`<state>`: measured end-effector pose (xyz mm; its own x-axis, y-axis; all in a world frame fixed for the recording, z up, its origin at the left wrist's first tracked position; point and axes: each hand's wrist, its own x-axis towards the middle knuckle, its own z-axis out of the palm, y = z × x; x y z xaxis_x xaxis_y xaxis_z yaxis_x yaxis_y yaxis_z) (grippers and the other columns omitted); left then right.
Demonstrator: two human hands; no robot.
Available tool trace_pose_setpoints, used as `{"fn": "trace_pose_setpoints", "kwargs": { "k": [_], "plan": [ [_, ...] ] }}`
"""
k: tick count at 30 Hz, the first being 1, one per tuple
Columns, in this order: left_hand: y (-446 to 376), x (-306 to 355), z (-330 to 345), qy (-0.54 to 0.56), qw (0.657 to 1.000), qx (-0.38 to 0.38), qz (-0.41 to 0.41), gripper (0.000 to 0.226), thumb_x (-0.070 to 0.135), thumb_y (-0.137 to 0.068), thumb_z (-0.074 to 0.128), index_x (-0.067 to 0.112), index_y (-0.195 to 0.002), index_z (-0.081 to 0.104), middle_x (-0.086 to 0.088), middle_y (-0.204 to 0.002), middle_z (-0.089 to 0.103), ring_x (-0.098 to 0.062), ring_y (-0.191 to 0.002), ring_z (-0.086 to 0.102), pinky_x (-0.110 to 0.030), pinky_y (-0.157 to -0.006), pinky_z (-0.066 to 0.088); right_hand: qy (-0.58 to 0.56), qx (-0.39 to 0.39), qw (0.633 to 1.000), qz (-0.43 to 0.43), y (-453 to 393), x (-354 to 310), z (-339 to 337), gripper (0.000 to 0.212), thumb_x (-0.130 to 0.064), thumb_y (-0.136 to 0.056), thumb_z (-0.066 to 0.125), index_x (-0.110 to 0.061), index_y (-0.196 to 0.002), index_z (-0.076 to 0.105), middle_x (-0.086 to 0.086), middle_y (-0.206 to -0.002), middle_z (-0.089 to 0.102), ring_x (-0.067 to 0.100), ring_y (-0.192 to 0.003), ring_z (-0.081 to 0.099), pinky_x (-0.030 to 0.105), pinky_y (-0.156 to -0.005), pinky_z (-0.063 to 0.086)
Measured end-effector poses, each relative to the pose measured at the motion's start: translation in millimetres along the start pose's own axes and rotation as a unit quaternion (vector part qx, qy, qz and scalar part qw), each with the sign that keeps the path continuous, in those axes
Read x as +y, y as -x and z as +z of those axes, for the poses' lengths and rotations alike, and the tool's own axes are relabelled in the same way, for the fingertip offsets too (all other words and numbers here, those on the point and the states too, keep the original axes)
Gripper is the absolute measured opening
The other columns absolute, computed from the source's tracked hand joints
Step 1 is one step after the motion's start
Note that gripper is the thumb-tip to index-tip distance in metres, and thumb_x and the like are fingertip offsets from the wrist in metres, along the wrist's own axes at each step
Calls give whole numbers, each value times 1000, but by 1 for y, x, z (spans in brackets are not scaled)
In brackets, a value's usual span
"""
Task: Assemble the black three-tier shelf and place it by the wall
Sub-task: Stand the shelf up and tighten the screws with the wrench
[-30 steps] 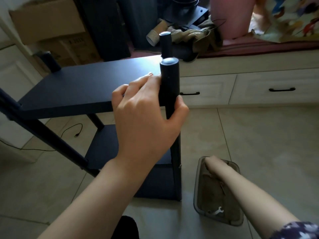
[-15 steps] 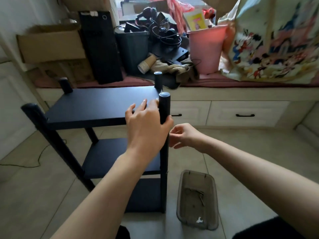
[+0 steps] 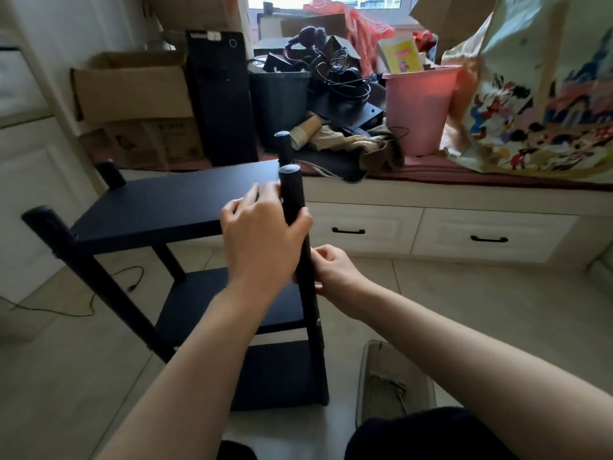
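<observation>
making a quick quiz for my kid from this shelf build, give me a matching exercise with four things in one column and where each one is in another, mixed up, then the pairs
Things:
1. left hand
2. right hand
3. clear tray
4. pink bin

Places:
A. on the floor, right of the shelf
B. on the window seat
C. gripping the front post near its top
D. at the post's right side, lower down

Pairs: 1-C, 2-D, 3-A, 4-B

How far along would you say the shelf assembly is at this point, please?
Mostly built: the black shelf stands upright with all three tiers between its posts. In hand: the left hand grips the near front post while the right hand works at it just below the top tier, fingers curled; what they hold is hidden. Left: finish that joint, then move the shelf to the wall.
</observation>
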<state>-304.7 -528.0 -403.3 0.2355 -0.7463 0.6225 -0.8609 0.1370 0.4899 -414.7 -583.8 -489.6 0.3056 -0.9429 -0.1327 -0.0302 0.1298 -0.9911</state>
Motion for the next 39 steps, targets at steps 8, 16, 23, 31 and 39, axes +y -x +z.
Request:
{"fn": "trace_pose_setpoints", "kwargs": {
  "k": [8,16,23,31,39],
  "plan": [
    [-25,-47,-46,93,992,26,-80,28,30,-92,69,16,-116,63,15,-96,62,-10,-98,63,-47,-106,45,33,6,999,-40,-31,-26,58,30,-40,-101,51,-10,-107,53,2,-71,74,9,-66,71,31,-67,54],
    [-41,-75,-64,121,986,41,-108,24,28,-91,72,22,-111,59,23,-90,61,1,-90,63,-38,-98,52,50,33,995,-76,-51,-38,93,28,-35,-101,52,-7,-103,51,11,-77,72,14,-59,72,28,-56,53],
    [-37,-99,-81,159,970,113,-146,25,26,-90,73,17,-111,63,10,-98,70,-7,-95,68,-36,-93,55,108,-18,986,-129,-52,-54,117,20,-34,-100,54,-15,-97,48,8,-74,73,14,-61,72,23,-52,52],
    [-4,-165,-100,297,912,189,-211,15,24,-90,74,28,-99,63,7,-95,74,-3,-95,71,-21,-86,55,177,-37,971,-156,-57,-49,159,17,-33,-99,57,-18,-97,49,1,-72,70,3,-59,69,18,-53,51],
    [110,-236,-43,385,826,183,-369,26,20,-87,76,19,-112,69,11,-104,76,-5,-99,72,-14,-84,55,291,-45,935,-196,-57,50,166,21,-32,-98,57,-30,-86,40,-3,-63,60,9,-62,59,17,-54,47]
  ]
}}
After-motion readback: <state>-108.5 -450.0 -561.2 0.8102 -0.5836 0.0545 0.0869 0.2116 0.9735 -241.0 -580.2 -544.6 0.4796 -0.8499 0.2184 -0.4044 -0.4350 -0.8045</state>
